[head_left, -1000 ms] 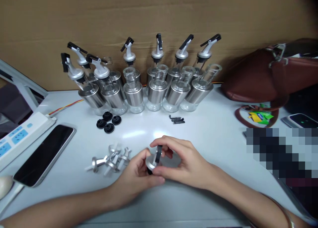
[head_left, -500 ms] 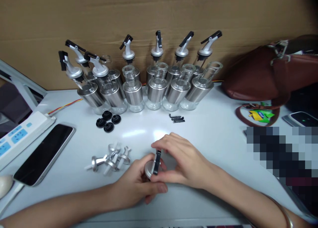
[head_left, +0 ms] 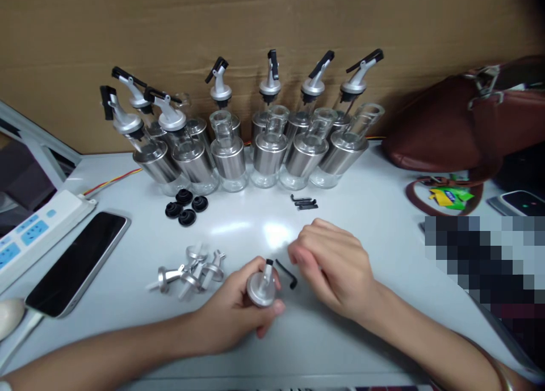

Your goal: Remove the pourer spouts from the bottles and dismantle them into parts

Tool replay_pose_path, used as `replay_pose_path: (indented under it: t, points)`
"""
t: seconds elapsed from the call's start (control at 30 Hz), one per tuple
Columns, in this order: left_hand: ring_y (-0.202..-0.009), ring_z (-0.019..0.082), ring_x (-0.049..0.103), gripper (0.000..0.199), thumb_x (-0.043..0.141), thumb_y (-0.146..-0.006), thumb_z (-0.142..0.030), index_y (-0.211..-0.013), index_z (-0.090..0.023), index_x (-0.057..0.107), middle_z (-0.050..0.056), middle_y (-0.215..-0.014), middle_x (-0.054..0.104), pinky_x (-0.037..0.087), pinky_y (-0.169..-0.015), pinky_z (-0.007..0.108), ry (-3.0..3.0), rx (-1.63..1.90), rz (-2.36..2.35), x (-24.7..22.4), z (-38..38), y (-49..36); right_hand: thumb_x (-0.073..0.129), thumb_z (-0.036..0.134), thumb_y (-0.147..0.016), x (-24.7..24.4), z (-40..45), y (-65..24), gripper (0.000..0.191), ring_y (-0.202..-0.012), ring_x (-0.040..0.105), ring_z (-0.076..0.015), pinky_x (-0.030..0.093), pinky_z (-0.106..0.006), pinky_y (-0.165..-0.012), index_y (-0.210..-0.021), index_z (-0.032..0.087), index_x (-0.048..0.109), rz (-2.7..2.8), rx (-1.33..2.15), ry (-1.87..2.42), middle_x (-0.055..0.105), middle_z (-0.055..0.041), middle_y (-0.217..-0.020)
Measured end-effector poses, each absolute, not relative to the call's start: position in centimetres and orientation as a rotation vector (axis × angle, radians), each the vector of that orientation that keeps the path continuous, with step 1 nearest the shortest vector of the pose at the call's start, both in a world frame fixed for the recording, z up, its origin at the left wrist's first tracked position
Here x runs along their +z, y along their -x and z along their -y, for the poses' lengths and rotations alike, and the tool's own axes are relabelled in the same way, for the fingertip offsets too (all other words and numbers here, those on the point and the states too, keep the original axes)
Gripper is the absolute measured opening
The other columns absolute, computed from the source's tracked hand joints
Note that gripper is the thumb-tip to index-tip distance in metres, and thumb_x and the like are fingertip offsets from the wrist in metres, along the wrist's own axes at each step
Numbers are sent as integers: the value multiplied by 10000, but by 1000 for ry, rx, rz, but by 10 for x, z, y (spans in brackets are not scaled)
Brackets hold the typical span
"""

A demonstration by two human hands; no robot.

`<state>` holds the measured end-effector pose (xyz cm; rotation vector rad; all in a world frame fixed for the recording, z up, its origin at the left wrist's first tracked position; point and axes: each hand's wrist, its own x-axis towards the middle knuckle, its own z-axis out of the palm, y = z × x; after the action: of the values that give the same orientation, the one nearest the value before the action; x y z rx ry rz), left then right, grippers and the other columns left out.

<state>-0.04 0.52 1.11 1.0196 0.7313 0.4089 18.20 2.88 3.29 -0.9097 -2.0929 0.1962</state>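
My left hand (head_left: 244, 306) grips a silver pourer top (head_left: 261, 289), its spout pointing up with a small black tip. To the right of it, a loose black lever (head_left: 287, 274) is beside the pourer, apart from the spout. My right hand (head_left: 334, 266) is curled closed just right of the lever; whether anything is inside the fingers is hidden. Several silver pourer tops (head_left: 193, 274) lie in a pile left of my left hand. Further back are several black stoppers (head_left: 187, 217) and a few small black levers (head_left: 305, 202).
Steel-sleeved glass bottles (head_left: 229, 158) stand in two rows at the back, several with pourers fitted. At left lie a phone (head_left: 79, 263) and a power strip (head_left: 38, 232). A brown bag (head_left: 451, 124), snack packets (head_left: 451, 198) and a blurred dark object are at right.
My right hand has moved right, away from the pourer, and its fingers have curled in. The black lever that was upright at the spout is now separate, beside the pourer. My left hand keeps its hold.
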Motion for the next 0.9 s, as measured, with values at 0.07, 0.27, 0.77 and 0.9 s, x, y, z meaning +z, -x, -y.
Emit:
replay_pose_path:
  t: [0.07,0.27,0.77,0.9]
  points:
    - [-501,68,421,288,649,-818,-376,-874,-196,431,-81,-577,472,303,-522,205,-953,482,-747,9,-6,-1,427,134,-934,34,-33,-186,284,-494,420,-108,338,-250,-532,-667,167,519,2056,217,1054,504,21,-535]
    - [-509,63,465,352,681,-794,-452,-905,-193,471,-70,-610,512,320,-548,216,-870,671,-754,1,-1,-1,496,180,-903,39,-48,-209,158,-627,520,-162,403,-288,-630,-800,146,611,2286,274,1204,600,-27,-657]
    - [-514,54,487,388,713,-756,-481,-864,-192,477,-68,-632,506,339,-534,195,-860,657,-742,0,-1,-1,552,107,-857,26,-70,-253,212,-800,589,-196,469,-321,-744,-888,203,739,2538,611,1407,655,-55,-852]
    - [-520,53,484,392,707,-760,-486,-873,-194,472,-71,-628,510,345,-548,197,-863,654,-740,0,-1,-1,584,124,-834,28,-70,-254,157,-789,598,-215,470,-331,-723,-888,161,727,2451,476,1575,632,-73,-842]
